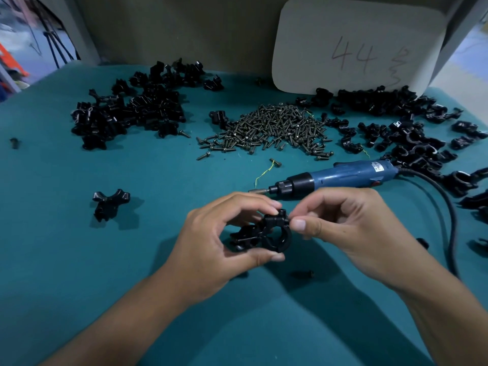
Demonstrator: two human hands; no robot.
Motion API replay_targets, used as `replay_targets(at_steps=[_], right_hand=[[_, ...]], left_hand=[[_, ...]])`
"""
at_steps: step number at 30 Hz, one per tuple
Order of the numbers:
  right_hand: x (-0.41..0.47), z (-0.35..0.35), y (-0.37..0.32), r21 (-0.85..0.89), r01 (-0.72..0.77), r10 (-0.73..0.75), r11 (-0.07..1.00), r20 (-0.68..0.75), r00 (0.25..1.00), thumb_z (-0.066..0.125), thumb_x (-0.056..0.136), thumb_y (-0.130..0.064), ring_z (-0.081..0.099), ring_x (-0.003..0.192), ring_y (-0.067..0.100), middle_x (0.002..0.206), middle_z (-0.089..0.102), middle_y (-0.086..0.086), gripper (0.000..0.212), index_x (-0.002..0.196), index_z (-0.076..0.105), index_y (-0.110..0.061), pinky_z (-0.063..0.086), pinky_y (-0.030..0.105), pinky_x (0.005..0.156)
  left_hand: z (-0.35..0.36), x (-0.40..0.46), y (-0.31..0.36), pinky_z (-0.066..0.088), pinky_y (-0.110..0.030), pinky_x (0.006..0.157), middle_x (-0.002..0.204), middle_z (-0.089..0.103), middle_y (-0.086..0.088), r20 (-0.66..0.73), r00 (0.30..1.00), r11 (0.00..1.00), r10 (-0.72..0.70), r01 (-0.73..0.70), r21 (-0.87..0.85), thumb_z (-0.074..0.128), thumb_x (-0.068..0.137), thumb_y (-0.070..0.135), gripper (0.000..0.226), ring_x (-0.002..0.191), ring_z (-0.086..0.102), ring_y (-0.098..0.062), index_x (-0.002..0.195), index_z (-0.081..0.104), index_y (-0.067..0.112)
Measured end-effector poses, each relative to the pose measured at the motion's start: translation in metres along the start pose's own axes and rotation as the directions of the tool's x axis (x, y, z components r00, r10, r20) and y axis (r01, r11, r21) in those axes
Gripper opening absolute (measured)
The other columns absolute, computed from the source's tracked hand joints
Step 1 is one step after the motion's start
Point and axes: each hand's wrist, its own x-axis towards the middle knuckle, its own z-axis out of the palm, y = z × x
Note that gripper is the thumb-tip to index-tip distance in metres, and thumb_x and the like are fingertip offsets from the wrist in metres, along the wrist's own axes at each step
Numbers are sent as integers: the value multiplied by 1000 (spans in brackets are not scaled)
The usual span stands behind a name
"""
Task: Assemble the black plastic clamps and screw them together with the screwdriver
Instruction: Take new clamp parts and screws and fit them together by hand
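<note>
Left hand: left hand (208,241) cups the black clamp (261,233) above the green table (132,260); thumb curled under it, fingers arched over the top; a firm hold
Right hand: right hand (340,228) pinches at the clamp's upper right corner, thumb and forefinger closed together; what sits between them is too small to tell, probably a screw going into its hole
Clamp: two halves look mated, the ring closed and facing the camera; it hangs in the air between both hands, just in front of the screwdriver tip
Screwdriver: blue electric screwdriver (338,178) lies on the table just behind the hands, bit pointing left, cable (449,220) trailing off to the right; untouched
Screws: big heap of screws (274,130) further back, between the two piles of loose clamp parts (126,109); one stray screw (303,273) lies under the hands
Doing it well: keep the halves squeezed flush so the holes line up; seat the screw straight and start it by finger before reaching for the driver
Watch for: a tilted screw may cross-thread the plastic; loosen the left grip and the halves may slip apart
</note>
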Motion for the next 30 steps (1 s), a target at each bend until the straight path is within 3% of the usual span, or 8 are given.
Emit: replay_targets(at_steps=[8,10,12,14,16,22,27,30], right_hand=[[-1,0,2,-33,15,-15,999,24,1000,74,80,-57,54,67,33,73,68,3,28,88,77,-30,44,49,61],[-1,-1,1,-67,30,-29,997,20,999,72,81,-56,54,66,28,73,68,-1,26,88,76,-31,43,44,59],[-1,-2,-1,-166,69,-69,984,4,998,71,83,-54,56,65,9,75,68,-8,22,86,75,-33,45,28,59],[-2,-1,-3,-273,105,-116,956,-24,993,70,85,-51,61,70,10,77,68,-12,20,85,74,-32,43,15,62],[-2,1,-5,-304,102,-124,947,-56,991,68,83,-52,62,71,12,77,68,-12,21,83,74,-32,44,17,61],[-2,11,-2,-53,52,-58,997,-105,993,75,78,-53,59,63,22,68,68,-2,25,82,73,-29,47,40,60],[1,18,1,109,18,-1,994,-157,988,80,74,-43,55,65,14,69,67,-2,22,80,73,-23,45,28,60],[2,15,-2,168,-6,24,986,-103,994,78,78,-39,67,76,15,85,75,-2,19,89,76,-23,52,21,68]], left_hand=[[0,-1,-2,55,-37,97,120,71,9,10,1000,999,9,-9,31,88,76,29,43,115,67,-17,112,69,15],[0,-1,-2,55,-38,97,120,71,9,8,1000,999,2,-2,32,89,75,27,43,115,67,-17,111,69,15],[1,-1,-3,54,-38,98,120,71,9,14,1000,1000,-16,16,3,89,74,27,44,115,68,-18,111,69,17],[1,-2,-3,53,-36,99,120,72,8,21,999,997,-48,49,-56,89,74,27,44,115,68,-19,111,68,20],[1,-2,-4,52,-35,100,121,72,7,30,997,992,-76,79,-100,89,73,26,44,115,68,-20,112,68,22],[3,-1,-5,50,-27,101,122,72,5,46,989,969,-139,146,-201,89,73,23,46,118,66,-19,113,68,21],[4,0,-3,50,-23,99,122,72,3,8,988,953,-157,154,-262,88,70,16,46,119,66,-17,111,68,18],[3,2,-1,51,-21,97,120,73,4,-30,987,949,-160,146,-280,87,69,15,46,115,68,-14,110,67,14]])
